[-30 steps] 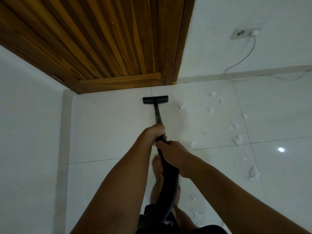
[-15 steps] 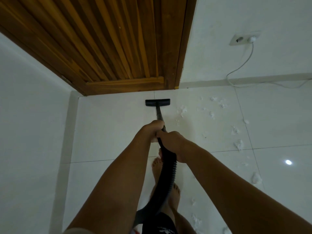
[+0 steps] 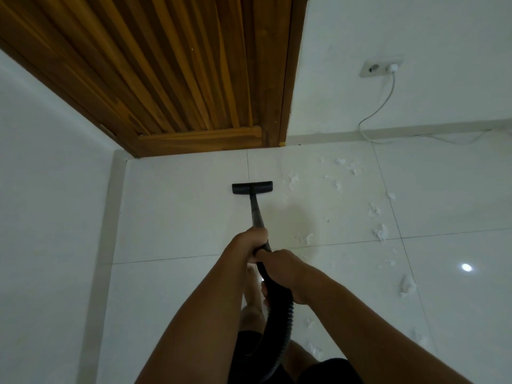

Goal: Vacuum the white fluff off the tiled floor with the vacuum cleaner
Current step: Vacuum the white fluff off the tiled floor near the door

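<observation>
A black vacuum wand (image 3: 256,214) runs from my hands to a flat black floor head (image 3: 252,187) resting on the white tiled floor (image 3: 180,217). My left hand (image 3: 250,241) grips the wand higher up. Just below it, my right hand (image 3: 282,271) grips the top of the ribbed black hose (image 3: 278,325). White fluff (image 3: 381,232) lies scattered to the right of the head, with a tuft (image 3: 292,178) close to the head's right end and another (image 3: 307,239) near my hands.
A wooden slatted door (image 3: 177,79) stands just beyond the head. A white wall (image 3: 41,217) bounds the left side. On the right wall a socket (image 3: 381,68) holds a plug, its white cable (image 3: 388,134) trailing along the skirting. My bare feet (image 3: 253,295) are under the hose.
The floor head has drawn back from the door toward me. My hands have kept their grip on the wand and hose.
</observation>
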Motion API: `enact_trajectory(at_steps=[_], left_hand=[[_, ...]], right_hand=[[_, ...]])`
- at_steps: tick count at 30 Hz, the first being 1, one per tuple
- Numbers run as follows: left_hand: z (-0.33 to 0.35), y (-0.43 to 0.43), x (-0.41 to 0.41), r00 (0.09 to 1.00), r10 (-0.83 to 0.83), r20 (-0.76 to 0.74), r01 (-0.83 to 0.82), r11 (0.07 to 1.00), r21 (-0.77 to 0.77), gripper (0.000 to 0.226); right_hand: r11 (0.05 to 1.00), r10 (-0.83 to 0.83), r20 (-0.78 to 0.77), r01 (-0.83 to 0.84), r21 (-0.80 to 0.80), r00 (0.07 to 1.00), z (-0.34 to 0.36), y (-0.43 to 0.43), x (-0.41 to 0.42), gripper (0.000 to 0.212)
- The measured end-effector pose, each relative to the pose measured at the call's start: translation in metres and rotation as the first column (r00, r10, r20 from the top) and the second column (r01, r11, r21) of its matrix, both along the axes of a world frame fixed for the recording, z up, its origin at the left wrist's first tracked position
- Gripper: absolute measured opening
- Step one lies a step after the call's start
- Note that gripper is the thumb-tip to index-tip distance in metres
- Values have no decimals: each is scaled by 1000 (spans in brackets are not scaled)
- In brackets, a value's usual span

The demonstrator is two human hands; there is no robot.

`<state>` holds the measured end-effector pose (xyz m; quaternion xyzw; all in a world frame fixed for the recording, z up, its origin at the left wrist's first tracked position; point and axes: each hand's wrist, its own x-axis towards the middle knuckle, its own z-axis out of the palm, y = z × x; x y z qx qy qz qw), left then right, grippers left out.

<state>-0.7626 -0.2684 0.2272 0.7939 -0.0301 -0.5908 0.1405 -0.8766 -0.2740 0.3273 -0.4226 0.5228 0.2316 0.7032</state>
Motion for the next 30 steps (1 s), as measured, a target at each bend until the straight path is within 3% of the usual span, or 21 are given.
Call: enact_trajectory(at_steps=[8, 17, 21, 24, 30], left_hand=[[3, 53, -47, 999, 30, 10, -30, 999, 19, 51], [-4, 138, -116, 994, 75, -77, -75, 997, -1, 59], [7, 176, -149, 989, 101, -109, -103, 995, -11, 32], [21, 195, -168, 985, 96, -147, -95, 995, 14, 30], [15, 192, -163, 993, 86, -80, -87, 996, -4, 19]], right_hand=[[1000, -12, 13, 12, -16, 1000, 0, 54, -42, 35], [999, -22, -28, 21, -44, 999, -8, 137, -111, 37], [999, 33, -61, -35, -42, 998, -2, 174, -145, 31], [998, 35, -89, -40, -56, 995, 7, 190, -159, 31], [998, -25, -59, 22, -64, 998, 1, 190, -154, 39]])
